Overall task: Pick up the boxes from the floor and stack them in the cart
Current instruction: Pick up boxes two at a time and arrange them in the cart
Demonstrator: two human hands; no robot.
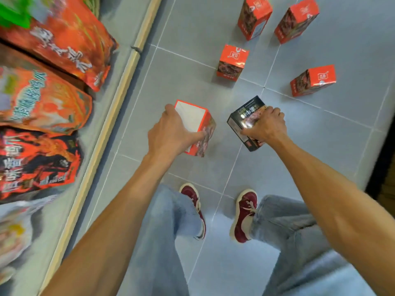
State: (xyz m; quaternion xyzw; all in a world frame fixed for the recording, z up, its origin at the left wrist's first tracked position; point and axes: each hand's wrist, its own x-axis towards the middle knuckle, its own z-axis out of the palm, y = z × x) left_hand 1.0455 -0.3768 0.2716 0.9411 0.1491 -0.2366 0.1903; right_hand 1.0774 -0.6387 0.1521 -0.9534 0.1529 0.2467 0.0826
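A grey tiled floor (192, 86) with pale grout lines carries four red boxes. Two stand near each other at the far edge: one (254, 17) left, one (296, 22) right. A third (233, 62) stands nearer, and a fourth (313, 80) lies to its right, well apart. Two red shoes (244, 214) rest on the tiles at the near side.

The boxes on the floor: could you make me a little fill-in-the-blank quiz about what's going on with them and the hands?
1. The left hand has its grip on a box that is red with a ____ top face.
2. The right hand holds a ____ box.
3. Apart from those, ____ red boxes stand untouched on the tiled floor.
4. The person's shoes are dark ____.

Missing words: white; black; four; red
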